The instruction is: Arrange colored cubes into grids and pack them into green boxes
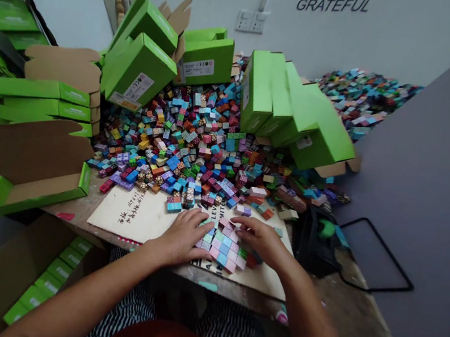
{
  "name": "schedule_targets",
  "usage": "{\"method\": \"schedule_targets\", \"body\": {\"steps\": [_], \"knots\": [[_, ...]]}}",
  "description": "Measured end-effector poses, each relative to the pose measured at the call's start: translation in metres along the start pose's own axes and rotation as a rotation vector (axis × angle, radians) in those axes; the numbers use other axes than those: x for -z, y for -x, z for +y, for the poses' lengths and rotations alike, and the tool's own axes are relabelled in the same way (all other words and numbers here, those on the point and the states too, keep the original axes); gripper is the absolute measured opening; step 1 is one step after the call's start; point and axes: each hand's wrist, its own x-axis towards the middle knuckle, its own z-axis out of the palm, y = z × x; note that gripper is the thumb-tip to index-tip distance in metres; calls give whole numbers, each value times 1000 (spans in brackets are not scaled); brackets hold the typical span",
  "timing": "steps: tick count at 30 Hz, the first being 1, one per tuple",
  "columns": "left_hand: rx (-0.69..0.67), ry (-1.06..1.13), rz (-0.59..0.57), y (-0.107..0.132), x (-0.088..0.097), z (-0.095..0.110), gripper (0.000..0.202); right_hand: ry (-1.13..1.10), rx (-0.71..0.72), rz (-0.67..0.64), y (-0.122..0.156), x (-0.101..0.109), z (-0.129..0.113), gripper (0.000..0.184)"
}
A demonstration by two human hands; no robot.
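Observation:
Small patterned blocks (pixel 225 249), pink, blue, green and white, lie packed together in a flat group on a cardboard sheet (pixel 134 216). My left hand (pixel 184 236) rests flat along the group's left side, fingers and thumb spread. From the right, my right hand (pixel 260 239) reaches over the group's upper right edge. Its fingers stretch toward the pink blocks, a little bent and apart, and its thumb is hidden. A few green and dark red blocks sit beneath that hand. Just beyond my left fingertips, a turquoise block (pixel 174 205) stands at the edge of the loose pile.
A large heap of mixed blocks (pixel 194 146) covers the table's back. Green boxes (pixel 141 77) stand in it, with more boxes (pixel 271 96) leaning to the right. An open box (pixel 41 184) is at left, a black tape dispenser (pixel 317 238) at right. Below left sits a carton (pixel 17 249) of green boxes.

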Motion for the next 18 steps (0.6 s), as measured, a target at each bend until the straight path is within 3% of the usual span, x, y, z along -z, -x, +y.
{"method": "schedule_targets", "body": {"steps": [8, 10, 14, 18], "knots": [[41, 0, 34, 1, 2, 7, 75, -56, 79, 12, -2, -16, -7, 30], [-4, -1, 53, 0, 0, 9, 74, -11, 102, 13, -2, -17, -7, 34], [-174, -24, 96, -2, -8, 14, 52, 165, 161, -31, -8, -21, -9, 38], [-181, -65, 129, -3, -13, 21, 39, 282, 203, -115, -22, -21, -16, 38]]}}
